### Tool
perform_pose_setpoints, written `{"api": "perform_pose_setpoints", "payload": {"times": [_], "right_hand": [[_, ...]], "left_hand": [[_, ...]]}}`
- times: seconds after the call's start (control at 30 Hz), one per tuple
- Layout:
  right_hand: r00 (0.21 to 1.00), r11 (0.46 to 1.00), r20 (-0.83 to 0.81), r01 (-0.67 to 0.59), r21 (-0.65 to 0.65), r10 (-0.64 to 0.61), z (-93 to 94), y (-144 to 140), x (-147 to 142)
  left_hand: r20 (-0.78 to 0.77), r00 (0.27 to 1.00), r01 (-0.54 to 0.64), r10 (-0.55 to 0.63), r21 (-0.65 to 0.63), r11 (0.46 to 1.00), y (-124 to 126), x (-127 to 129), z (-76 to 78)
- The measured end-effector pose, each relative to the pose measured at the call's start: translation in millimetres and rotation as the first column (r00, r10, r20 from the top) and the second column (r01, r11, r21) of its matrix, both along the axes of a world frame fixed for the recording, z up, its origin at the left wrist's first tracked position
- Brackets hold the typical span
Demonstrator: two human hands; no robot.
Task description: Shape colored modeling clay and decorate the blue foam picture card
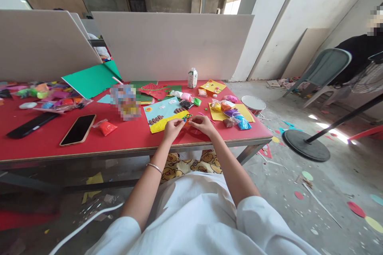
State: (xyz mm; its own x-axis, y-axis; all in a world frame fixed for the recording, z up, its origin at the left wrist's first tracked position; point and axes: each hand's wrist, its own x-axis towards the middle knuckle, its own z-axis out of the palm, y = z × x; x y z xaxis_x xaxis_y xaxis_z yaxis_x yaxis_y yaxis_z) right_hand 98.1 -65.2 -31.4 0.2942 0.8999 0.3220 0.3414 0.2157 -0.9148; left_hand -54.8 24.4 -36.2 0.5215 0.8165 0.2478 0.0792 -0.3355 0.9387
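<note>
**Both hands at a small piece on the craft sheet**

Fingers of left hand [172,128] and right hand [202,123] pinch together around a small multicoloured piece [187,117], at the sheet's [163,113] near edge on the red tabletop [131,135]. Clay bags [230,113] lie just right; phone [78,129] well left.

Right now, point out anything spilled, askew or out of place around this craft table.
Paper scraps and coloured discs litter the concrete floor right of the red table. A green sheet leans tilted against the divider board. Both hands, left and right, pinch a small colourful piece; nothing there looks damaged.
</note>
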Motion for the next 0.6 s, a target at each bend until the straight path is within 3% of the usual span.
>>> {"api": "perform_pose_setpoints", "payload": {"times": [0.43, 0.6], "right_hand": [[0.999, 1.0, -0.045, -0.016, 0.013, 0.017, -2.2, -1.0, -0.2], [0.999, 1.0, -0.038, -0.016, 0.002, 0.016, -1.7, -1.0, -1.8]], "left_hand": [[0.022, 0.999, -0.039, 0.04, -0.012, 0.999, 5.5, 1.2, -6.5], [0.082, 0.997, 0.023, -0.016, -0.09, 0.996, 6.1, 1.8, -5.5]]}}
